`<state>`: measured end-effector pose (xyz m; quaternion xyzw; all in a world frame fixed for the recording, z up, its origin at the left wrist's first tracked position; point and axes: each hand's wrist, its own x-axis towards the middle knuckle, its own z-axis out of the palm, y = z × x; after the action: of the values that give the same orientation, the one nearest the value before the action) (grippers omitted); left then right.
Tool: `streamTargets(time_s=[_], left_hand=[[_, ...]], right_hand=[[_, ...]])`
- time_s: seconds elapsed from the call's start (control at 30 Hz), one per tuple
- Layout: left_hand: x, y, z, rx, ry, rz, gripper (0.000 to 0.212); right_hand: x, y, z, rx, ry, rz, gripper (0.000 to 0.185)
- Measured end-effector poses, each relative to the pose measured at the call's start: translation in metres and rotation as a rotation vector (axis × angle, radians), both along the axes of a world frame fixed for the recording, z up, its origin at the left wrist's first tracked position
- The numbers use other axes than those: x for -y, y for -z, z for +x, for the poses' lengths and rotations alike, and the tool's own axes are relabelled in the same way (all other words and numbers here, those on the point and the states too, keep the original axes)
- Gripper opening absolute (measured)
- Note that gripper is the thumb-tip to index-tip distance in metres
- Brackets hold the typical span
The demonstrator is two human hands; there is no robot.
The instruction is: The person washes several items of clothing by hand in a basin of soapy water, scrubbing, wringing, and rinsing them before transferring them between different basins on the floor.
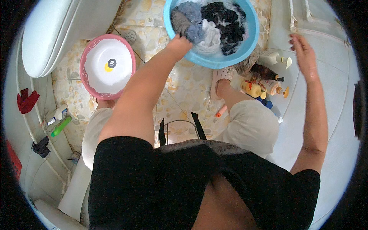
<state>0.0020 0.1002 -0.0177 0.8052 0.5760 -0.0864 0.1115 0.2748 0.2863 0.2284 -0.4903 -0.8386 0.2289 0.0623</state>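
A round blue plastic basin (211,62) stands on the tiled floor before me, filled with sudsy water and clothes. In it lie black garments (227,26), a white cloth (211,36), a blue-grey garment (189,13) and a brownish-grey one (179,23). My left hand (179,46) grips the basin's near left rim, its fingers curled over the edge. Off to the basin's right, my right hand (305,54) is raised near the wall. It looks wet and holds nothing, with its fingers loosely bent and apart.
A pink-rimmed white basin (107,86) sits by my left foot, near a floor drain (128,36). Several pump bottles, one yellow (253,88), lie along the right wall. At left are white pipes (27,126), a red cloth (27,100) and a green bottle (61,126).
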Motion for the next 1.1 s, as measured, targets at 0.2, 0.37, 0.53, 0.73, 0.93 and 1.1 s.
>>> streamTargets(time_s=[0.2, 0.37, 0.53, 0.73, 0.93, 1.1], left_hand=[[0.082, 0.001, -0.001, -0.03, 0.001, -0.057, 0.017], [0.15, 0.002, 0.015, -0.031, -0.034, -0.11, 0.014], [0.185, -0.013, 0.033, 0.003, -0.063, -0.229, 0.015], [0.126, -0.047, 0.018, 0.417, -0.396, -0.312, 0.033], [0.077, 0.018, -0.008, 0.332, -1.281, -0.143, 0.086], [0.055, 0.092, -0.025, 0.24, -1.047, -0.563, 0.07]], right_hand=[[0.059, 0.024, -0.012, 0.071, -0.038, -0.15, 0.024], [0.079, 0.038, -0.045, 0.153, -0.212, -0.243, 0.028], [0.085, 0.104, -0.079, 0.257, -0.409, -0.33, 0.035], [0.087, 0.214, -0.132, 0.227, -0.225, -0.231, 0.064], [0.154, 0.28, -0.17, 0.427, -0.295, -0.093, 0.083], [0.131, 0.373, -0.163, 0.424, -0.214, -0.944, 0.068]])
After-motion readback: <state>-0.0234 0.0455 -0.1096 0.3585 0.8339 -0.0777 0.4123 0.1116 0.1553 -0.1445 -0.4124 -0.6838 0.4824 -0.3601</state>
